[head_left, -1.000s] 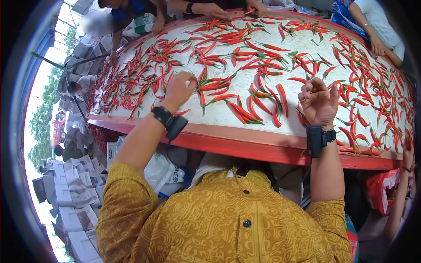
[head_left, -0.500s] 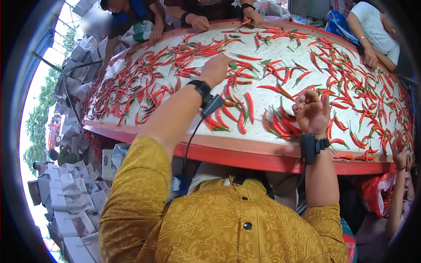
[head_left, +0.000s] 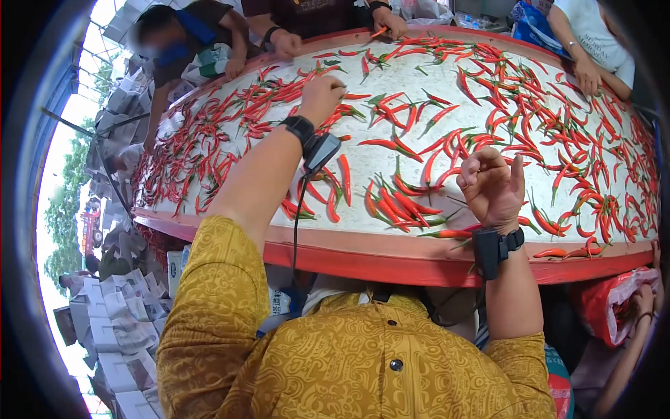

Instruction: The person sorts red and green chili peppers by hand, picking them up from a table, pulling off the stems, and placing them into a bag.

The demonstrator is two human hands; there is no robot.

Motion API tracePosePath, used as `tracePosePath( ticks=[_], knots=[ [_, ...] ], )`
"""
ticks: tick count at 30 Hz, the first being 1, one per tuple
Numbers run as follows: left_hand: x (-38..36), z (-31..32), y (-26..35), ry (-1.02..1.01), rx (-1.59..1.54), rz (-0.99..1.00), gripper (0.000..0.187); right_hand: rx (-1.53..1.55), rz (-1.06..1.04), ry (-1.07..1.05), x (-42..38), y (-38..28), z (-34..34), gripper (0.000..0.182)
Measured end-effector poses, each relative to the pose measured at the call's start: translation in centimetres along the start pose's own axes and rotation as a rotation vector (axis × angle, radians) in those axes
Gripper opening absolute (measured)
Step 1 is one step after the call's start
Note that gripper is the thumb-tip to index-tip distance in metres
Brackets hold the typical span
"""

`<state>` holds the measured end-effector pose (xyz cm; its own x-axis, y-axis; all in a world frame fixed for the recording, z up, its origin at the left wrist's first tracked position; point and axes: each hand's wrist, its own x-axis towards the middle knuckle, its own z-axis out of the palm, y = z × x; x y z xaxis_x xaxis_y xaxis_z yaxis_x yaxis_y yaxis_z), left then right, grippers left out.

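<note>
- While reaching out over the table [head_left: 328, 241], have left hand [head_left: 322, 98] at 12 o'clock from the view's centre, back up, fingers loosely curled, tips angled right.
- Can't tell what, if anything, is gripped in there; fingertips close to chillies [head_left: 356, 97].
- Right hand [head_left: 492, 188] at 3 o'clock, palm up, half open: fingers bent in, thumb apart. Can't tell if anything is tucked inside the bend.
- Red chillies with green stems spread across most of the white tabletop, thick at 10 and 2 o'clock. Small cluster just right of centre, between both hands; loose ones beside right wrist.
- Black wrist box [head_left: 321, 153] on left wrist, cable [head_left: 296, 234] dropping toward 6 o'clock. Matching box [head_left: 486, 254] on right wrist.
- At 6 o'clock, yellow-brown patterned shirt [head_left: 349, 349].
- At 11 o'clock, person in dark top [head_left: 216, 28], one arm over the table edge.
- At 12 o'clock, across the table, another person's hands [head_left: 286, 45], one near the rim, the other with a slim orange thing [head_left: 379, 32].
- At 2 o'clock, person in white shirt [head_left: 593, 35], hand by chillies.
- At 4 o'clock, red bag [head_left: 599, 311], somebody's hand [head_left: 645, 300] at its mouth.
- At 8 o'clock, pale grey-white stacks [head_left: 105, 328].
</note>
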<state>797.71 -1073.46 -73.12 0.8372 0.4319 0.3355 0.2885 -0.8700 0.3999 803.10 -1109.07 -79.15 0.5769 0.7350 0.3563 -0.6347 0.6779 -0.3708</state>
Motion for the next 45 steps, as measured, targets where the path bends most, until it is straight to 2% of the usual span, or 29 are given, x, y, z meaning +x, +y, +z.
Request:
tracePosePath(
  ticks=[1,4,6,12,14,15,16,18,19,20,22,23,24,26,28,30,31,32,34,35,36,37,38,39,42,44,45],
  knots=[
    [0.7,1.3,0.8,0.049,0.050,0.092,0.017,-0.023,-0.009,-0.006,-0.2,-0.4,-0.1,0.057],
    [2.9,5.7,2.4,0.021,0.205,0.130,0.020,-0.021,-0.017,0.007,-0.7,-2.0,-0.8,0.058],
    [4.1,7.8,2.6,-0.187,0.370,-0.026,0.026,-0.052,-0.019,0.047,-1.1,-3.0,-1.4,0.058],
    [3.9,8.0,1.3,-0.326,0.317,-0.021,0.028,-0.025,-0.014,0.023,-1.8,-5.9,-2.4,0.059],
    [3.1,8.2,1.2,-0.186,0.296,-0.001,0.029,-0.020,-0.003,0.033,-2.2,-7.1,-3.0,0.058],
    [2.6,8.2,1.1,-0.052,0.266,0.010,0.027,-0.030,0.002,0.027,-2.4,-7.6,-3.2,0.058],
    [1.8,7.5,2.2,-0.048,0.271,0.002,0.027,-0.040,0.007,0.021,-2.5,-8.2,-3.4,0.058],
    [0.1,5.5,5.6,0.208,-0.008,-0.103,0.023,-0.009,0.039,0.005,-2.8,-9.3,-3.6,0.057],
    [-0.9,5.2,7.4,0.192,-0.076,-0.078,0.021,0.018,0.068,-0.005,-3.0,-9.7,-3.6,0.056],
    [-1.8,5.3,9.5,0.164,-0.057,0.072,0.022,0.024,0.082,-0.012,-3.0,-9.8,-2.9,0.056],
    [-5.2,5.2,16.9,-0.088,-0.171,0.146,0.021,-0.189,0.213,0.379,-3.0,-9.9,-1.4,0.056],
    [-7.0,6.0,20.1,-0.083,-0.263,0.312,0.019,-0.182,0.286,0.343,-3.2,-9.8,-1.3,0.056],
    [-8.7,6.5,23.4,-0.093,-0.318,0.352,0.016,-0.181,0.307,0.328,-3.4,-9.5,-1.1,0.056],
    [-11.5,8.9,27.9,-0.060,-0.394,0.565,0.010,0.071,0.368,0.142,-4.4,-9.2,-0.6,0.055],
    [-12.9,10.5,30.2,-0.027,-0.325,0.619,0.009,0.103,0.370,0.187,-5.6,-9.6,0.8,0.052],
    [-14.0,10.9,31.8,0.128,-0.071,0.784,0.011,0.210,0.288,0.323,-6.4,-9.9,-0.2,0.049],
    [-14.5,11.2,32.2,0.090,-0.021,0.774,0.015,0.192,0.233,0.329,-6.8,-10.3,-0.3,0.041],
    [-15.2,10.8,32.8,0.095,-0.015,0.768,0.015,0.192,0.241,0.322,-7.3,-10.5,-1.5,0.041],
    [-16.3,10.1,33.6,0.120,0.006,0.707,0.023,0.381,0.154,0.137,-8.1,-10.9,-4.8,0.032],
    [-16.5,10.0,33.7,0.102,-0.038,0.713,0.035,0.114,0.124,0.603,-7.6,-11.7,1.2,0.026],
    [-16.8,9.9,33.7,0.104,-0.037,0.711,0.035,0.113,0.127,0.602,-8.0,-12.5,-0.5,0.026],
    [-17.1,9.6,33.4,0.079,-0.142,0.706,0.039,0.178,0.141,0.417,-8.3,-13.7,-3.4,0.025],
    [-17.4,9.2,33.0,0.053,-0.247,0.701,0.043,0.242,0.154,0.233,-8.3,-14.5,-3.7,0.025],
    [-17.9,9.0,32.0,0.014,-0.229,0.663,0.048,0.202,0.102,0.439,-7.9,-15.8,-3.7,0.023],
    [-18.1,8.5,25.7,-0.004,-0.051,0.409,0.045,0.087,0.040,0.312,-7.0,-19.8,-6.5,0.024],
    [-18.7,7.0,21.4,-0.025,0.275,0.141,0.039,-0.011,-0.010,0.296,-6.6,-22.0,-8.3,0.024],
    [-18.9,5.1,19.8,-0.234,0.335,0.034,0.038,0.016,-0.014,0.278,-6.6,-22.8,-9.3,0.023]
  ],
)
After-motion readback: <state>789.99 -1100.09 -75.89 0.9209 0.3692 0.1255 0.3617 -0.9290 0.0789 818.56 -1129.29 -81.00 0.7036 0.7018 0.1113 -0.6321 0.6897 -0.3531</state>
